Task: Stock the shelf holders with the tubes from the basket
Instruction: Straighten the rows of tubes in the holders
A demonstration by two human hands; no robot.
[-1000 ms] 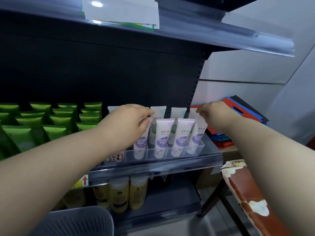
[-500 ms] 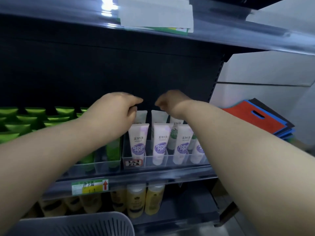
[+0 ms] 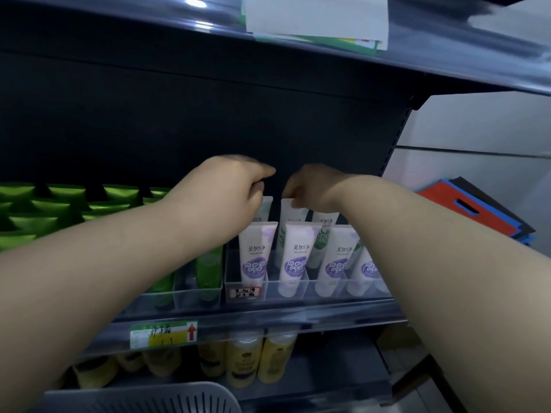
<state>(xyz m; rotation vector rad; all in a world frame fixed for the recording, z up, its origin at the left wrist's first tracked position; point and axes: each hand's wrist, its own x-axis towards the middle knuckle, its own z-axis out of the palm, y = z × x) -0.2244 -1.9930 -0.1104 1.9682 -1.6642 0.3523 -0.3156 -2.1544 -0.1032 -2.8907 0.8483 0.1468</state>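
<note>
The right grip (image 3: 316, 186) pinches the flat crimped top of a glossy white tube (image 3: 293, 216) in the back row of the clear plastic holder (image 3: 298, 289). The left grip (image 3: 226, 186) curls over the neighbouring tube (image 3: 265, 210), its hold hidden. Purple-labelled tubes (image 3: 293, 257) stand in front, with a slotted grey basket (image 3: 179, 397) below.

Yellow bottles (image 3: 244, 359) stood in a row low down, a green-yellow label (image 3: 163, 335) with a red arrow sat above them, red, blue and black bags (image 3: 465, 210) lay stacked at right, white paper (image 3: 316, 16) hung overhead.
</note>
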